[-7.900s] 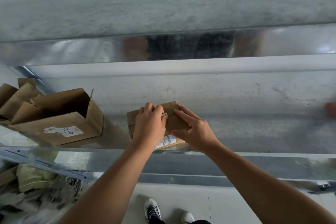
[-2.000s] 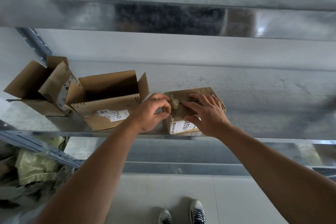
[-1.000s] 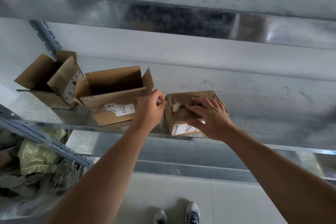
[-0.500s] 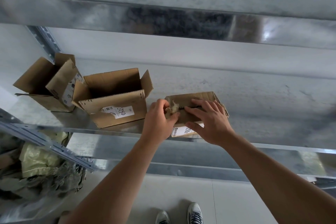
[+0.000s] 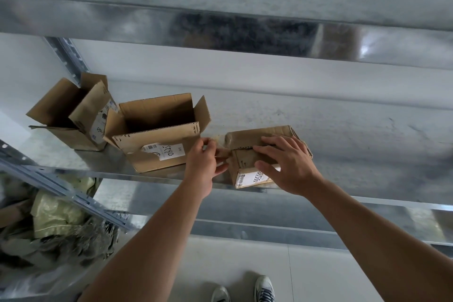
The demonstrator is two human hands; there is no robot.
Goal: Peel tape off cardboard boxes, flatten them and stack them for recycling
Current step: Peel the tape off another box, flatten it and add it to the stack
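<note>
Unclear scrawled digits on box labels (image 5: 163, 153)

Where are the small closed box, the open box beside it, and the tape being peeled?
small closed box (image 5: 247, 136), head view, far top flap.
open box (image 5: 157, 137), head view, front flap.
tape (image 5: 223, 153), head view, loose strip at box's left end.

Both bare arms reach forward, side by side. The left hand (image 5: 204, 167) is pinching the tape (image 5: 221, 153) with thumb and finger, and the right hand (image 5: 286, 167) lies palm down, fingers spread.
</note>
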